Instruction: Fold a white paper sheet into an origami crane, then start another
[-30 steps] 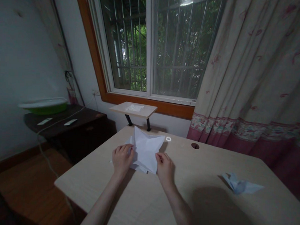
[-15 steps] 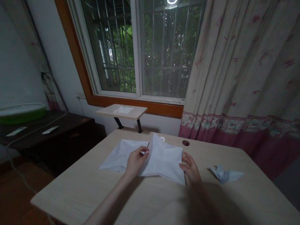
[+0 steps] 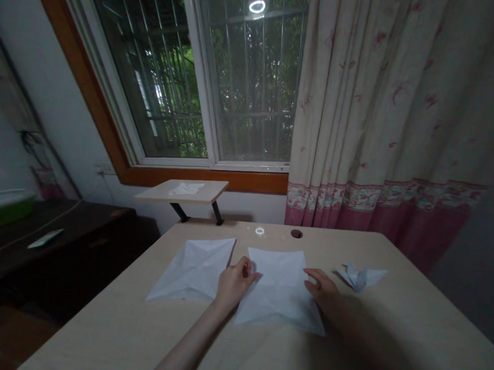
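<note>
Two creased sheets of white paper lie flat on the pale wooden table point(image 3: 101, 331), side by side with a narrow gap between them. The left sheet point(image 3: 190, 270) is not touched by either hand. My left hand point(image 3: 235, 285) has its fingers curled at the left edge of the right sheet point(image 3: 280, 301). My right hand point(image 3: 318, 283) rests with its fingertips at that sheet's upper right edge. Farther right, a folded paper crane point(image 3: 360, 276) lies near my right hand, apart from it.
A small wooden shelf point(image 3: 181, 192) on black legs stands at the table's far edge, holding a white paper point(image 3: 186, 189). The table has a round hole point(image 3: 296, 233). A dark cabinet point(image 3: 52, 236) with a green basin point(image 3: 4, 210) stands left; a curtain point(image 3: 376, 114) hangs right.
The bunched paper now lies flat as two separate sheets with a gap between them. My hands have come to the right sheet's edges. The whole view has shifted as my head turned right.
</note>
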`<state>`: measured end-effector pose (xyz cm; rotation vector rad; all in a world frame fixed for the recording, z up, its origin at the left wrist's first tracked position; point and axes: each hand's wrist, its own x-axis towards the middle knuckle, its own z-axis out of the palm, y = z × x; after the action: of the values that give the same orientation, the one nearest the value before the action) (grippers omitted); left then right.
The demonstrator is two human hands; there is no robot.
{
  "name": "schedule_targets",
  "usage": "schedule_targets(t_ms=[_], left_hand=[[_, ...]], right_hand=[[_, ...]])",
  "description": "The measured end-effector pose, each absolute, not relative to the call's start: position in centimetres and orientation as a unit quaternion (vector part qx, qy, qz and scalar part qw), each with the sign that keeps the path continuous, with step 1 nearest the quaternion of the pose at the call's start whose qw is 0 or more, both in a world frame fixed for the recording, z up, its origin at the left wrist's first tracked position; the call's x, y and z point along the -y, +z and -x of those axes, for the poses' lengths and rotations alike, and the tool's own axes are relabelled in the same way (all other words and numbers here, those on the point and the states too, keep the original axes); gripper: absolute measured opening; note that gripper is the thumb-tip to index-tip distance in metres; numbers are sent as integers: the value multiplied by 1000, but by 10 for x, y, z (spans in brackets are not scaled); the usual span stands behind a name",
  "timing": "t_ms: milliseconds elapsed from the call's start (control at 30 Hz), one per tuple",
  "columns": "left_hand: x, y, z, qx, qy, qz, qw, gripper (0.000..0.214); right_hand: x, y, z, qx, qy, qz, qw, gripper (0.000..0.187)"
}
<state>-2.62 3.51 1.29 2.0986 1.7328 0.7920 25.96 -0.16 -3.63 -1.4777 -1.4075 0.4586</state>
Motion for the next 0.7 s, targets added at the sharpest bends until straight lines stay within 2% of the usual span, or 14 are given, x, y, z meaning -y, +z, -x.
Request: schedule_targets(t_ms=[167,300,467,700], left_hand=[[-38,1,33,-565,243,-783,87,27],[-41,-4,35,-539,269,-796,56,43],[-43,-9,35,-537,292,-788,71,61],[-46,-14,38,-555,315,-757,143,73]], right_hand=[[5,-31,-267,609,145,629,461,19],[7,-25,-271,628,108,628,446,12],[10,-21,-274,629,100,635,437,11],[10,-27,-275,626,106,635,441,18]])
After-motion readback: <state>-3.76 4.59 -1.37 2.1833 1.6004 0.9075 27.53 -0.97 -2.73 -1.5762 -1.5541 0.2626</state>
